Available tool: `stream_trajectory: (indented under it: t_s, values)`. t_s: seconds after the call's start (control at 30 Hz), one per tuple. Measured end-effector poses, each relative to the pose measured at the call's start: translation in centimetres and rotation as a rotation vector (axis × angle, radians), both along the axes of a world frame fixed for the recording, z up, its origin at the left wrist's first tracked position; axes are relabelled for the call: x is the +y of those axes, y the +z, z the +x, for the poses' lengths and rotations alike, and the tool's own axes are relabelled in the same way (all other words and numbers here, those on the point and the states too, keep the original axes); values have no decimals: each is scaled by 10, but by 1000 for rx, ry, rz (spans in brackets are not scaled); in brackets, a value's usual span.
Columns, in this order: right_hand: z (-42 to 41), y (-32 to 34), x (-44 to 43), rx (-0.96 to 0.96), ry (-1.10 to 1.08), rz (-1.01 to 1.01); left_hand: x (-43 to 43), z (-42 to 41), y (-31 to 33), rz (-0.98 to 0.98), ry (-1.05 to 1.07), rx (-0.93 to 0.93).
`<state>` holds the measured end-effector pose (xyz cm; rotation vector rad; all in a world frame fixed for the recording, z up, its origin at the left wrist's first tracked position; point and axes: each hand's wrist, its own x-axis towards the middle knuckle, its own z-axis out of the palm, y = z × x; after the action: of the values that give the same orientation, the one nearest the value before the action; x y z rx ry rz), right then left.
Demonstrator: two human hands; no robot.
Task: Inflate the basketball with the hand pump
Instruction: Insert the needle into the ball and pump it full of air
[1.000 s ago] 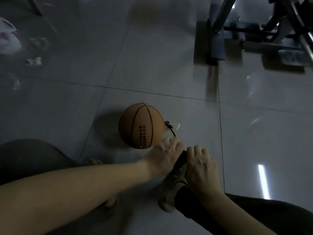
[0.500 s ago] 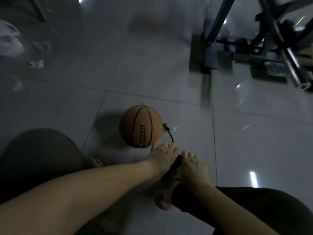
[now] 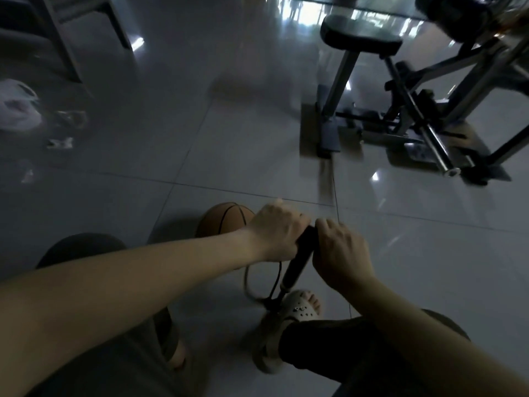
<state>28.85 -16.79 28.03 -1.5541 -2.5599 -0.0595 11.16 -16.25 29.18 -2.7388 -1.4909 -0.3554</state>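
Orange-brown and ribbed with dark seams, the basketball (image 3: 221, 222) sits on the glossy grey tiled floor (image 3: 177, 144) just below the middle of the frame, its right side hidden behind the person's left hand (image 3: 276, 233). That hand and the right hand (image 3: 340, 255) are side by side, nearly touching, with the fingers of both clenched around the black top of the hand pump (image 3: 297, 260). The pump slants down and to the left from the hands, its thick dark body narrowing to a thin lower end that meets the floor right beside the toe of a pale clog-style sandal (image 3: 297, 309) on the person's right foot. I cannot tell whether the foot actually presses on the pump's base. A thin dark hose (image 3: 248, 282) loops up from that base and disappears behind the left wrist on the ball's side. Both bare forearms reach in from the bottom corners, over dark trousers, and a second sandal (image 3: 175, 351) shows at lower centre-left. In the upper right stands a metal-framed exercise machine (image 3: 412, 118) with a black padded seat (image 3: 359, 35). Near the left edge lies a white plastic bag (image 3: 17, 107) with a few small pale scraps (image 3: 60, 142) beside it, all blurred.
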Motion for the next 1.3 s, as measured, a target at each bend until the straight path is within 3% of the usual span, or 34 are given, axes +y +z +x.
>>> stream_trajectory:
  t_s: [0.17, 0.6, 0.83, 1.13, 1.3]
  values:
    - [5, -50, -36, -31, -65, -49, -24, 11, -59, -92, 5, -23]
    - [-6, -124, -4, -95, -59, -254, -11, 13, -152, -159, 176, -118]
    - [-7, -156, 2, -161, -64, -434, -7, 19, -196, -316, 222, 31]
    - [-5, -117, 1, -154, 8, -505, -12, 18, -149, -432, 180, 91]
    - [0, -58, 3, -124, 56, -365, -9, 12, -84, -371, 174, -59]
